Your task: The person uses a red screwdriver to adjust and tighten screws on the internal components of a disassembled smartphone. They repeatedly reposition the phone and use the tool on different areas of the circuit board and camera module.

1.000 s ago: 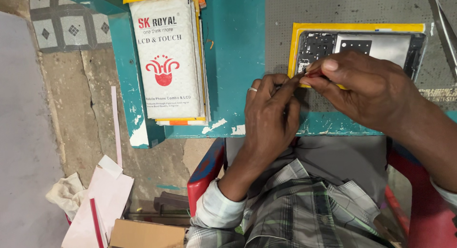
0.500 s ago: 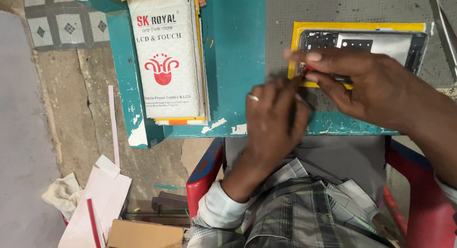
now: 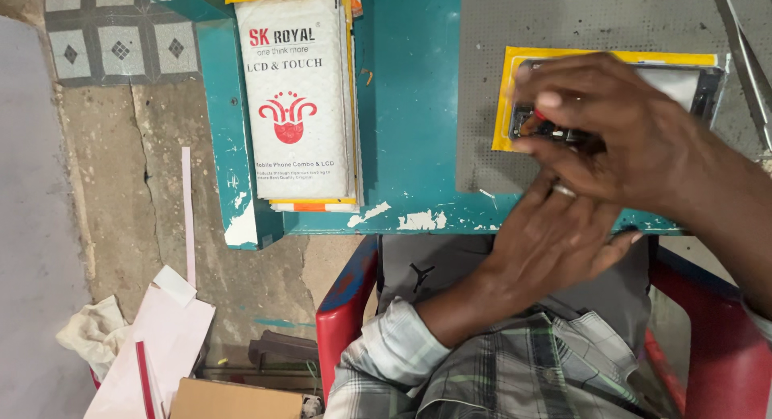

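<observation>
An opened phone [image 3: 643, 85] lay face down in a yellow tray [image 3: 505, 105] on a grey mat [image 3: 482, 81], on the worn teal table [image 3: 410, 105]. The right hand [image 3: 619, 129] had slid forward over its lower end, fingertips pinched on a small red-tipped tool [image 3: 537, 116], suggesting closer work inside. The left hand [image 3: 555, 234] had dropped below it, at the table edge; whether it gripped anything, I could not tell. A padded white packet [image 3: 297, 97] lay well apart, left

Bare teal tabletop [image 3: 410, 105] between white packet [image 3: 296, 97] and grey mat [image 3: 482, 81] — passable.
</observation>
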`<state>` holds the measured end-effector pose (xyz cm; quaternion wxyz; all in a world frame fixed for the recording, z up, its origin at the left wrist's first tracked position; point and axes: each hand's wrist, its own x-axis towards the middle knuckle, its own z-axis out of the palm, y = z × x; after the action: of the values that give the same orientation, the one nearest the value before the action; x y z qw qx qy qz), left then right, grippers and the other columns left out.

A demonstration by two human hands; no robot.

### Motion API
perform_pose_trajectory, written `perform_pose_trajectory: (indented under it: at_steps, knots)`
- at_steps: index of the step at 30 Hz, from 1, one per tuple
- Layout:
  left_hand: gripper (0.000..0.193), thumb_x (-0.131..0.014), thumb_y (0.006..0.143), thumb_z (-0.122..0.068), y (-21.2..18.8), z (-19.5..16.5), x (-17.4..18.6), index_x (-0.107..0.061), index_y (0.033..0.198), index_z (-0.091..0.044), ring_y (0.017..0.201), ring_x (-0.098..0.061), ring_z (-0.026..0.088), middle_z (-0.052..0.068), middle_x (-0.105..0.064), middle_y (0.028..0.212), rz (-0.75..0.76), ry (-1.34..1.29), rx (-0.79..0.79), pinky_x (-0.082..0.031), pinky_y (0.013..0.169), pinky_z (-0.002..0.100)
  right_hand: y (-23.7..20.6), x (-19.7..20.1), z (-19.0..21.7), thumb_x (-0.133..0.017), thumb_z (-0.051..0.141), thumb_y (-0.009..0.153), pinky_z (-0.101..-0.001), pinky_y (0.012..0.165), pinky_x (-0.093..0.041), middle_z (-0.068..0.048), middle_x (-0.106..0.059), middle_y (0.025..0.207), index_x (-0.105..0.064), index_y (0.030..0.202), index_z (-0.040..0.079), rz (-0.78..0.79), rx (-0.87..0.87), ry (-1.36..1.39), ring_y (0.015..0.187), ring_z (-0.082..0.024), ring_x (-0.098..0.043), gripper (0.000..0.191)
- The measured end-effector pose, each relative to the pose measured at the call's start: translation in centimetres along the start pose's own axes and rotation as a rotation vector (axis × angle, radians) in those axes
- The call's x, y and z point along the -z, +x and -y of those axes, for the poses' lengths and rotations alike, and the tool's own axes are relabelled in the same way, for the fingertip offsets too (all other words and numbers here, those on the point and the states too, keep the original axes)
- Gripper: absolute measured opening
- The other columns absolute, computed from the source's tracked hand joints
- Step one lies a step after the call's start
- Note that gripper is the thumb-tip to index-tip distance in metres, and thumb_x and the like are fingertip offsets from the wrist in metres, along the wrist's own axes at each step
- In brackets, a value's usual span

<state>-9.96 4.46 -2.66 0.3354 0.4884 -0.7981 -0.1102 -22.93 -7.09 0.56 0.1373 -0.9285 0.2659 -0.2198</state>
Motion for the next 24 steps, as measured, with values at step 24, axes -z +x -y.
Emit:
perform_pose_trajectory:
  at_steps: [24]
  knots:
    - [0.054,-0.059,0.098,-0.042,0.1,0.1,-0.4,-0.07,0.121,0.005,0.126,-0.064,0.035,0.024,-0.071,0.116,0.028,0.076,0.019,-0.046,0.116,0.048,1.3,-0.3,0.7,-0.076,0.008,0.097,-0.0292,0.069,-0.064,-0.018,-0.071,0.11,-0.031,0.148,0.005,-0.145,0.17,0.161,0.091,-0.024,-0.076,0.068]
